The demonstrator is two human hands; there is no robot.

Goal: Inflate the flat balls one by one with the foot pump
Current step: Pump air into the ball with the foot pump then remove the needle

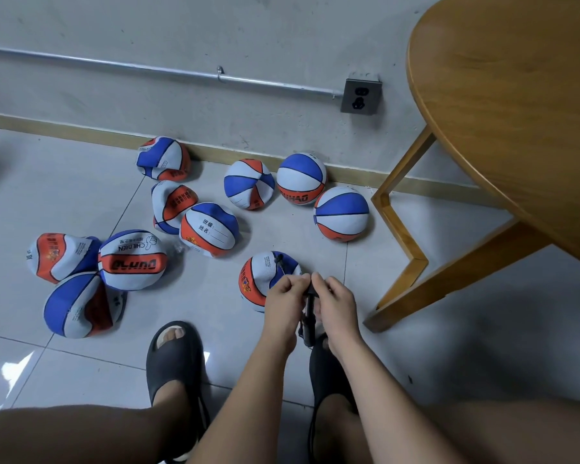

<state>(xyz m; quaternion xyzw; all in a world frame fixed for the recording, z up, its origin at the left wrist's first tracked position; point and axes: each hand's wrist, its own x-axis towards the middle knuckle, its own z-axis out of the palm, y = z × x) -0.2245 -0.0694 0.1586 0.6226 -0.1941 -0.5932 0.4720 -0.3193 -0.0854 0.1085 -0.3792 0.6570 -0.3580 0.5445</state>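
Observation:
A black pump (309,321) stands upright on the floor between my hands. My left hand (283,301) and my right hand (336,304) are both closed on its top handle. Just behind it lies a partly flat red, white and blue ball (260,276) with the pump's black hose and nozzle (278,260) plugged into its top. Two round, full balls (301,178) (342,214) rest near the wall. Several crumpled flat balls lie to the left, among them one (133,259) marked CHILDREN and one (77,306) nearest my left foot.
My feet in black slippers (175,360) (329,373) stand on the grey tile floor; the right one is by the pump's base. A round wooden table (516,105) with angled legs (402,236) fills the right. A wall socket (360,96) and a pipe run along the wall.

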